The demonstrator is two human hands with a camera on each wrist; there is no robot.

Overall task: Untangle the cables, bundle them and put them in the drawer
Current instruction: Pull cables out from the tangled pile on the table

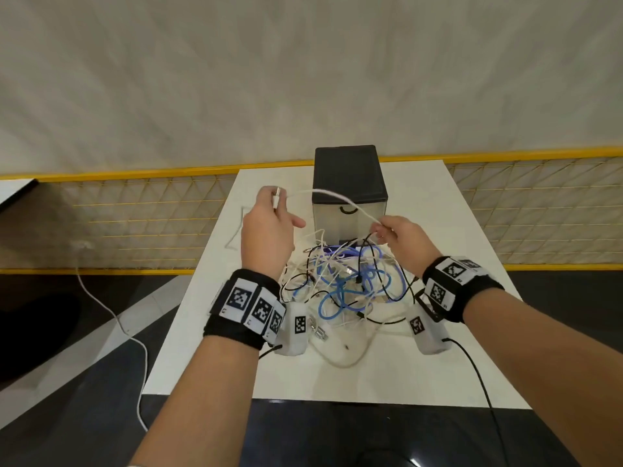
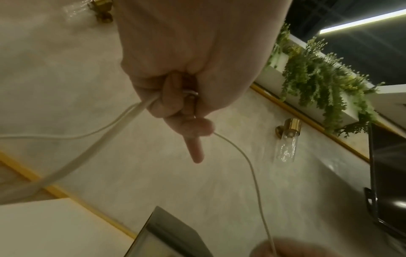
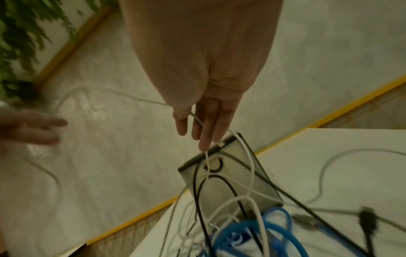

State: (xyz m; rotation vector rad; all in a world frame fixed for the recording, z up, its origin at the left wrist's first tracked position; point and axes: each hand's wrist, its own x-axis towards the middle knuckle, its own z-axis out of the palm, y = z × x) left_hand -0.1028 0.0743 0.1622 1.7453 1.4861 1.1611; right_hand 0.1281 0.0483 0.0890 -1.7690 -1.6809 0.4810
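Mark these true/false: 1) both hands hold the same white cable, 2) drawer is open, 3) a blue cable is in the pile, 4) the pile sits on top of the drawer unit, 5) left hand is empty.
1) True: the left hand and right hand hold one white cable stretched between them.
2) False: the drawer is closed.
3) True: a blue cable lies in the pile.
4) False: the pile lies on the table, in front of the unit.
5) False: it grips the white cable's end.
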